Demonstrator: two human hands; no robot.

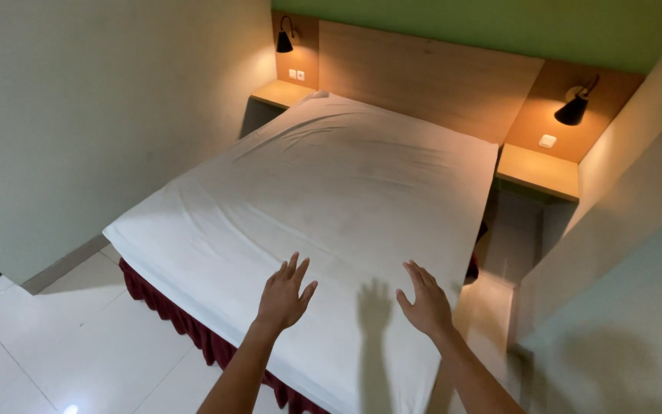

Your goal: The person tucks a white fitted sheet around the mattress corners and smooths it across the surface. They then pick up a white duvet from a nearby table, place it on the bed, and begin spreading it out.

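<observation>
Against the far left stood a pale wall (pixel 101 115), and below it a white tiled floor (pixel 55 345) caught a small glint of light. Just right of the wall, a black reading lamp (pixel 285 40) hung over a small wooden shelf (pixel 281 93), both glowing warm. From there a wooden headboard (pixel 430 77) ran across under a green strip of wall (pixel 499 23).

Across the middle lay the bed, covered by a white sheet (pixel 331 184) that was spread flat with only faint creases near the head end. A dark red skirt (pixel 170 310) showed under its near edge (mostly in shadow).

Over the foot of the sheet the left hand (pixel 283 295) was raised palm down, fingers spread and released, grasping nothing. Whether it touched the cloth could not be told. Between the two hands a hand-shaped shadow (pixel 375 307) fell on the sheet. Just beyond it the right hand (pixel 424 303) was held the same way, open and empty, near the bed's right corner.

Further right a second black lamp (pixel 574 109) hung above another wooden shelf (pixel 538 170), and a pale wall (pixel 630 291) closed the right side.
</observation>
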